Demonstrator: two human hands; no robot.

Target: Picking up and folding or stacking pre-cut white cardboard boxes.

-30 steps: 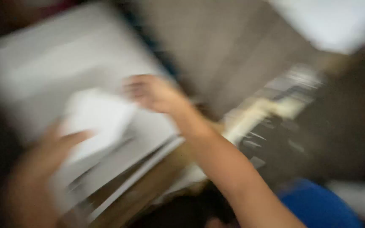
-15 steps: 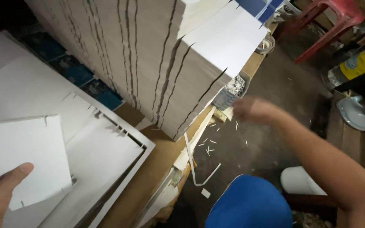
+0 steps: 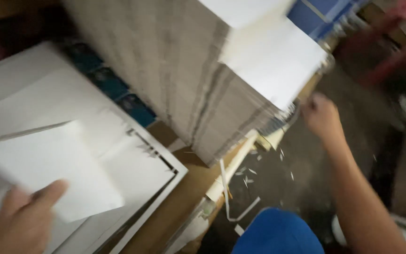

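Gripping a white card (image 3: pixel 55 169) lower left, the left hand (image 3: pixel 22 221) pinched loosely; it could slip. Right hand's (image 3: pixel 323 115) grip was unclear.

left hand (image 3: pixel 22 221) gripping, right hand (image 3: pixel 322 115) outstretched
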